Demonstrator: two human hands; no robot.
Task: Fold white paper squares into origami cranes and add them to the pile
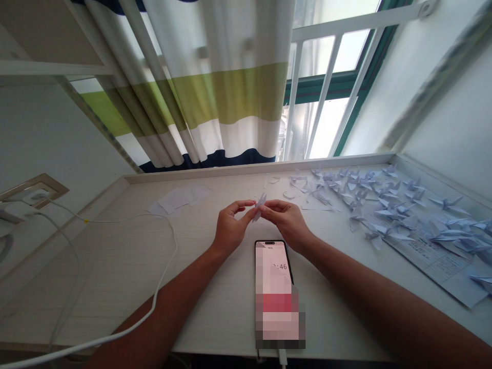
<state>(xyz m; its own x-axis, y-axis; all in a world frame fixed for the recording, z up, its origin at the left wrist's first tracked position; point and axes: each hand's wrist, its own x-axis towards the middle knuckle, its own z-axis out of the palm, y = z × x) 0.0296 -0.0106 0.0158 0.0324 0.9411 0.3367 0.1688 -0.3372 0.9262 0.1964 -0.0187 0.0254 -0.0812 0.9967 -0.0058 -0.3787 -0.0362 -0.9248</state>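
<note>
A small folded piece of white paper (pixel 260 206) is held upright between both hands, above the middle of the desk. My left hand (pixel 232 221) pinches its left side between thumb and fingers. From the other side, my right hand (pixel 285 219) grips it with thumb and forefinger. The paper's exact shape is partly hidden by the fingertips. Many finished paper cranes (pixel 395 210) lie spread over the right side of the desk. To the left rests a loose stack of flat white paper sheets (pixel 180 199).
Just below my hands a phone (pixel 273 277) lies on the desk (pixel 215 318), plugged into a cable. A white charging cable (pixel 165 279) crosses my left forearm. Paper scraps (pixel 289 195) lie near the back, and a printed sheet (pixel 426 256) sits under some cranes.
</note>
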